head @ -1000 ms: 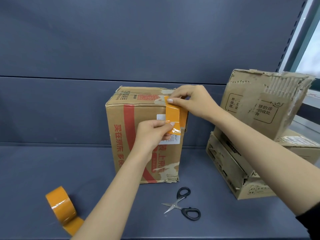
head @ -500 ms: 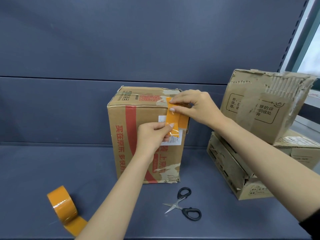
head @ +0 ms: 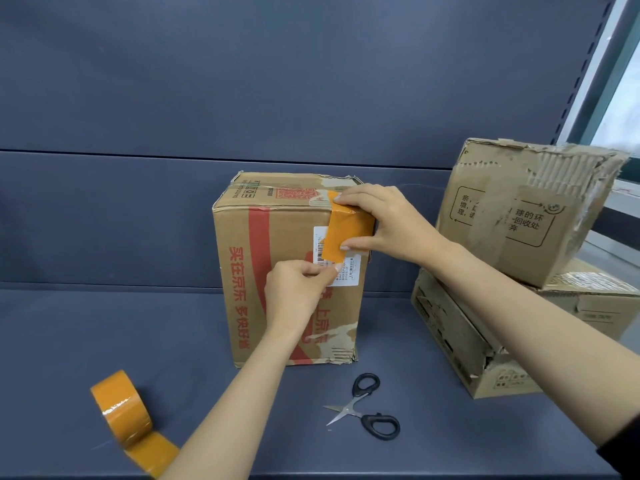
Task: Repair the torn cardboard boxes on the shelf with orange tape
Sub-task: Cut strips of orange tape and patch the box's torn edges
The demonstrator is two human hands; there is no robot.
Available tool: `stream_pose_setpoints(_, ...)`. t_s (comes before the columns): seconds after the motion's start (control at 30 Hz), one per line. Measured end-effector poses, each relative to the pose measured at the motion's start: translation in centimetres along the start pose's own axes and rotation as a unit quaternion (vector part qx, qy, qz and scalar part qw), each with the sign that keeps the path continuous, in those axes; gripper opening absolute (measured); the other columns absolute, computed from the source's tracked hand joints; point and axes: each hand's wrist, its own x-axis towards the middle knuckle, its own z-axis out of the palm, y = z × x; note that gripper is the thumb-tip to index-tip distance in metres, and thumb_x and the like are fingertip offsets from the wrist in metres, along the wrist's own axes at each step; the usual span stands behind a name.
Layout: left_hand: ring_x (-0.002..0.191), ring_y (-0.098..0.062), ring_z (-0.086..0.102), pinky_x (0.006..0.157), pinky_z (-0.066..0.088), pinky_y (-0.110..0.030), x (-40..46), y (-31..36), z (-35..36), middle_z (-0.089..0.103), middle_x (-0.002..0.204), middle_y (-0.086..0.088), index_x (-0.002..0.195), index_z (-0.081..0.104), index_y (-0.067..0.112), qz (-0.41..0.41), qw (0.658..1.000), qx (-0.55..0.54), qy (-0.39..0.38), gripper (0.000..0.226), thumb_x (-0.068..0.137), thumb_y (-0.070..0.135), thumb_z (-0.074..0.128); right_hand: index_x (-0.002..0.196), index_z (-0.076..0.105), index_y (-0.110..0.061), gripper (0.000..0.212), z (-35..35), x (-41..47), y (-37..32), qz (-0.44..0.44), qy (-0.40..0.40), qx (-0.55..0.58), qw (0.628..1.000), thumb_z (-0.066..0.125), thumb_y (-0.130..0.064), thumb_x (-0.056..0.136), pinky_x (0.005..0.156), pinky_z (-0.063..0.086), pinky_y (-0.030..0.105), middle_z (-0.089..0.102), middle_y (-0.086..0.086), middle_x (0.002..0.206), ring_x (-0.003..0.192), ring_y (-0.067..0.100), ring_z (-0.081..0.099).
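A brown cardboard box (head: 270,271) with red print stands upright on the grey shelf (head: 104,341). A strip of orange tape (head: 341,233) runs from the box's top right corner down over its front and a white label. My right hand (head: 384,223) presses the strip onto the corner, fingers on the top edge and thumb on the front. My left hand (head: 294,296) pinches the strip's lower end against the front face. The orange tape roll (head: 121,408) lies on the shelf at the lower left, with a loose tail.
Black-handled scissors (head: 367,407) lie open on the shelf in front of the box. To the right a badly torn box (head: 519,209) sits tilted on a flat damaged box (head: 485,341). A grey back panel rises behind, and a shelf upright stands at the far right.
The tape strip has come down onto the box's corner and front. My right hand has shifted from holding its top to pressing it flat. My left hand has moved slightly lower.
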Motion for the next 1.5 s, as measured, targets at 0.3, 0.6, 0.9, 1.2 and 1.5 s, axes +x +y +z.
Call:
stream_pose_setpoints(0.3,0.108,-0.015,0.056,0.092,0.041,-0.024,4.9,5.0,-3.3,0.067,0.109,0.0,0.109,0.068,0.014,0.414,0.879,0.232,0.049,0.023,0.092,0.028,0.062,0.124,0.064,-0.018,0.035,-0.1,-0.2,-0.9,0.079,0.085,0.136,0.984,0.065,-0.03,0.092,0.096,0.04,0.009,0.057,-0.014,0.123,0.118,0.002,0.051)
stream_pose_setpoints(0.6,0.112,-0.025,0.057,0.094,0.043,-0.034,7.6,2.3,-3.4,0.064,0.12,-0.006,0.121,0.062,0.008,0.455,0.84,0.295,0.003,0.045,0.083,0.03,0.072,0.137,0.051,-0.016,0.061,1.3,-0.5,-0.7,0.075,0.041,0.088,0.992,0.076,-0.032,0.083,0.105,0.036,0.028,0.052,0.001,0.138,0.128,0.015,0.043)
stream_pose_setpoints(0.9,0.128,-0.019,0.043,0.107,0.033,-0.037,7.1,2.4,-3.5,0.051,0.138,0.0,0.137,0.047,0.016,0.428,0.837,0.335,-0.063,0.085,0.068,0.055,0.077,0.142,0.042,-0.017,0.075,2.1,-1.4,-0.8,0.066,0.043,0.071,0.994,0.076,-0.041,0.081,0.104,0.031,0.021,0.044,0.0,0.143,0.13,0.012,0.039)
stream_pose_setpoints(1.2,0.124,-0.027,0.048,0.105,0.036,-0.042,7.4,1.4,-3.1,0.053,0.135,-0.007,0.136,0.047,0.009,0.452,0.806,0.379,-0.043,0.098,0.054,0.043,0.089,0.143,0.038,-0.015,0.086,3.0,-1.5,-1.1,0.081,0.031,0.056,0.995,0.084,-0.035,0.073,0.107,0.032,0.03,0.04,0.002,0.145,0.132,0.015,0.035)
stream_pose_setpoints(1.5,0.113,-0.017,0.057,0.097,0.039,-0.03,6.9,2.4,-3.1,0.067,0.118,0.001,0.117,0.067,0.014,0.434,0.873,0.224,0.012,0.033,0.091,0.034,0.058,0.115,0.064,-0.017,0.023,2.6,-0.5,-2.0,0.116,0.159,0.144,0.97,0.06,-0.028,0.096,0.093,0.041,0.018,0.058,-0.013,0.112,0.108,0.007,0.053)
